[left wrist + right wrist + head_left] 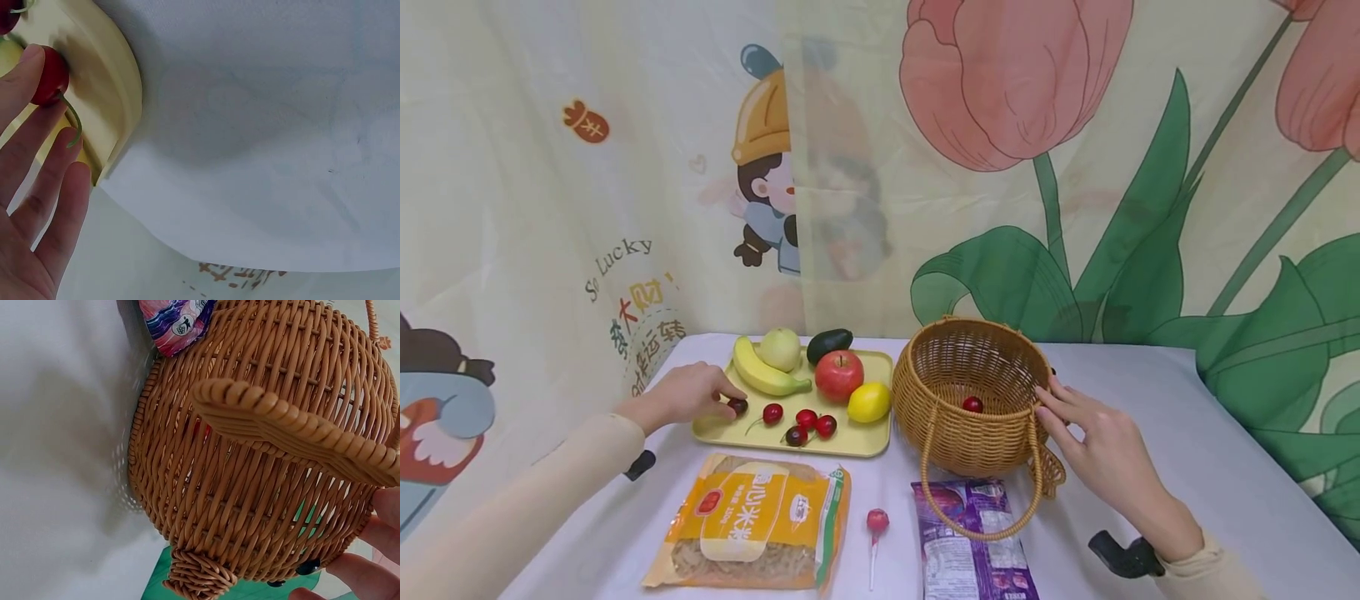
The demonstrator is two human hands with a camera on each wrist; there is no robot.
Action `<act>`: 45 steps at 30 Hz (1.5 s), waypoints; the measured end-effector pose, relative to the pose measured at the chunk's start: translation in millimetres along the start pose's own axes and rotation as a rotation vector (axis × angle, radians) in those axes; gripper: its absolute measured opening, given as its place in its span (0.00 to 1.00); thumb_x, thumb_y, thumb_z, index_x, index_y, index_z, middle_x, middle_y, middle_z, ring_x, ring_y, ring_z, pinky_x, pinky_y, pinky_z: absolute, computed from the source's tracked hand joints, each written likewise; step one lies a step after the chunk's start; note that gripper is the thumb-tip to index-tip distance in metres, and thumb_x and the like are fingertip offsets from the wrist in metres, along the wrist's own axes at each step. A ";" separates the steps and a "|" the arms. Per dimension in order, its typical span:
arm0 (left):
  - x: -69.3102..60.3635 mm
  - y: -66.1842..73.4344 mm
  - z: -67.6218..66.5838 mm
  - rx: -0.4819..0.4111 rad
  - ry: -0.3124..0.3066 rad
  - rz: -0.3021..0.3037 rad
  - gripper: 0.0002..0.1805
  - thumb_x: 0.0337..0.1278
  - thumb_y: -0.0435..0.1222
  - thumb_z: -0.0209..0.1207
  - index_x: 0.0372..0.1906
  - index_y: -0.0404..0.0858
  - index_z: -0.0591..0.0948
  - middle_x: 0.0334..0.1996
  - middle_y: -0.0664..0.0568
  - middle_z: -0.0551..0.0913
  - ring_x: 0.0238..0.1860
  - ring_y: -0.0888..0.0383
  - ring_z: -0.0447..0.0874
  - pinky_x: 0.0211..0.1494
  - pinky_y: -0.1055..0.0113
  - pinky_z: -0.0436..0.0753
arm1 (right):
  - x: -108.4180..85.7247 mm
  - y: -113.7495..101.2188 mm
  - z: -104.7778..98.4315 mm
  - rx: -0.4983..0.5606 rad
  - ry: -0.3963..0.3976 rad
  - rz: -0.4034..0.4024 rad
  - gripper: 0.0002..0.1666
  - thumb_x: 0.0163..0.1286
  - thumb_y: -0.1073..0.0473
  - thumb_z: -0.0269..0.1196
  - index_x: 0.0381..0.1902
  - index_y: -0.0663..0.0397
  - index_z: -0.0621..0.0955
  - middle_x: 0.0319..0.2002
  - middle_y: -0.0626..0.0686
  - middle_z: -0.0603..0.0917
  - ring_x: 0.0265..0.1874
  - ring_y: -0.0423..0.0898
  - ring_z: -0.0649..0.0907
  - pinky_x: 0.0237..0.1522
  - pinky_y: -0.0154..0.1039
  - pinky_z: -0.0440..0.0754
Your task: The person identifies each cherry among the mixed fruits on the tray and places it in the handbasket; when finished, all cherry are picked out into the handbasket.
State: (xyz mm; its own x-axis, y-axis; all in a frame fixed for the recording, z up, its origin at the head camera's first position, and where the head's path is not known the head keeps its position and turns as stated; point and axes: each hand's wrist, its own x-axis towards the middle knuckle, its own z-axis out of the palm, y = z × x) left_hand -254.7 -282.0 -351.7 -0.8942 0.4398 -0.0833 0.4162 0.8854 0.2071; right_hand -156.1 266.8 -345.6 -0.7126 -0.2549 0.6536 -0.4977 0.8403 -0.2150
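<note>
In the head view my left hand is over the left side of a yellow tray. Its thumb and forefinger pinch a dark red cherry, whose green stem curves down in the left wrist view. Several other cherries lie on the tray to the right. My right hand touches the right rim of a wicker basket with fairly straight fingers along its side. Inside the basket lies one red cherry. The basket's handle hangs down at the front.
The tray also bears a banana, a pale green round fruit, an avocado, an apple and a lemon. Nearer lie an orange food bag, a lollipop and a purple packet, partly under the handle.
</note>
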 end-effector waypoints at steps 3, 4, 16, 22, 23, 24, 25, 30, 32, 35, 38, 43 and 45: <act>0.5 -1.8 -0.6 0.007 0.008 0.006 0.17 0.54 0.41 0.73 0.51 0.45 0.90 0.40 0.56 0.92 0.33 0.61 0.76 0.38 0.65 0.75 | 0.5 -0.2 -0.1 0.000 -0.001 0.003 0.21 0.66 0.63 0.70 0.57 0.61 0.85 0.60 0.65 0.83 0.53 0.68 0.86 0.49 0.67 0.82; 1.1 -2.5 -0.4 0.006 0.011 0.009 0.17 0.54 0.41 0.73 0.51 0.45 0.91 0.40 0.56 0.92 0.33 0.61 0.76 0.38 0.65 0.75 | 0.7 -0.3 -0.3 0.001 -0.001 0.004 0.21 0.66 0.63 0.70 0.57 0.61 0.85 0.60 0.65 0.83 0.53 0.68 0.86 0.50 0.67 0.82; 2.9 -3.4 -21.8 -0.032 0.001 0.020 0.18 0.56 0.40 0.73 0.52 0.41 0.90 0.40 0.55 0.92 0.33 0.63 0.78 0.36 0.69 0.77 | 2.2 -0.5 -2.2 -0.003 0.009 0.005 0.21 0.66 0.63 0.70 0.57 0.61 0.85 0.60 0.65 0.83 0.53 0.69 0.86 0.49 0.67 0.82; 7.2 3.1 -73.8 -0.056 -0.023 0.015 0.19 0.58 0.34 0.71 0.54 0.33 0.87 0.42 0.48 0.92 0.35 0.61 0.83 0.37 0.69 0.81 | 1.3 0.1 -4.6 -0.006 0.000 0.012 0.21 0.67 0.62 0.70 0.57 0.61 0.85 0.60 0.66 0.83 0.53 0.70 0.85 0.49 0.68 0.81; 9.0 4.5 -83.9 -0.058 -0.022 0.021 0.19 0.58 0.33 0.70 0.54 0.32 0.87 0.42 0.46 0.92 0.36 0.60 0.84 0.38 0.69 0.82 | 1.3 0.3 -4.8 -0.007 -0.001 0.012 0.21 0.66 0.62 0.70 0.57 0.61 0.85 0.60 0.66 0.83 0.53 0.70 0.85 0.49 0.68 0.81; 11.2 6.6 -93.9 -0.057 -0.020 0.021 0.19 0.59 0.32 0.70 0.55 0.32 0.86 0.43 0.44 0.92 0.37 0.59 0.86 0.38 0.68 0.83 | 1.3 0.4 -4.9 -0.007 0.000 0.011 0.21 0.66 0.62 0.70 0.57 0.61 0.85 0.60 0.66 0.83 0.53 0.70 0.85 0.49 0.68 0.81; 13.7 8.4 -103.6 -0.052 -0.019 0.025 0.19 0.59 0.32 0.70 0.55 0.31 0.86 0.44 0.43 0.92 0.38 0.58 0.87 0.39 0.67 0.84 | 1.4 0.4 -4.7 -0.008 -0.001 0.011 0.21 0.66 0.62 0.70 0.57 0.61 0.85 0.60 0.66 0.83 0.53 0.69 0.85 0.49 0.68 0.81; 31.3 27.2 -150.8 0.020 -0.014 0.052 0.17 0.58 0.32 0.70 0.53 0.33 0.87 0.47 0.40 0.91 0.48 0.47 0.91 0.53 0.52 0.87 | 1.3 0.2 -3.3 -0.009 -0.001 0.012 0.21 0.66 0.63 0.71 0.57 0.62 0.85 0.59 0.66 0.83 0.53 0.69 0.86 0.49 0.67 0.82; 40.3 39.1 -170.1 0.081 -0.005 0.064 0.17 0.57 0.33 0.71 0.53 0.35 0.88 0.49 0.40 0.90 0.51 0.45 0.89 0.57 0.48 0.85 | 1.0 0.1 -2.7 -0.008 0.000 0.011 0.21 0.66 0.63 0.71 0.56 0.62 0.85 0.59 0.66 0.83 0.52 0.69 0.86 0.49 0.67 0.82; 56.1 62.4 -195.6 0.159 0.008 0.061 0.18 0.57 0.35 0.72 0.53 0.37 0.89 0.49 0.41 0.91 0.48 0.47 0.88 0.51 0.52 0.85 | 0.5 -0.2 -1.7 -0.007 0.003 0.009 0.21 0.66 0.63 0.71 0.56 0.62 0.85 0.59 0.66 0.83 0.52 0.69 0.86 0.49 0.67 0.82; 74.8 88.6 -212.9 0.194 0.005 0.053 0.18 0.58 0.38 0.72 0.53 0.39 0.89 0.48 0.44 0.91 0.44 0.53 0.86 0.43 0.61 0.82 | 0.0 -0.7 -0.9 -0.005 0.005 0.011 0.21 0.66 0.63 0.71 0.56 0.62 0.85 0.59 0.66 0.83 0.52 0.69 0.86 0.49 0.67 0.82; 104.2 131.6 -221.6 0.181 -0.031 0.041 0.18 0.60 0.40 0.70 0.55 0.44 0.89 0.50 0.48 0.91 0.48 0.54 0.84 0.47 0.62 0.80 | 0.5 -1.6 -0.1 -0.003 0.000 0.012 0.21 0.66 0.63 0.70 0.56 0.63 0.85 0.59 0.66 0.83 0.52 0.68 0.86 0.49 0.67 0.82; 114.9 148.3 -219.7 0.158 -0.052 0.036 0.19 0.61 0.40 0.70 0.56 0.44 0.88 0.52 0.48 0.90 0.53 0.52 0.83 0.53 0.59 0.81 | 1.5 -2.0 0.2 -0.006 -0.006 0.012 0.21 0.66 0.62 0.70 0.57 0.62 0.85 0.59 0.65 0.84 0.53 0.68 0.86 0.49 0.67 0.82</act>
State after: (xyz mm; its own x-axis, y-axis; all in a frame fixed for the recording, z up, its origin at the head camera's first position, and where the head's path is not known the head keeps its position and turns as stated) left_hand -331.9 -133.2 -116.4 -0.8702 0.4752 -0.1302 0.4721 0.8798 0.0558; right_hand -156.3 264.6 -344.3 -0.7217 -0.2476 0.6464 -0.4861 0.8461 -0.2186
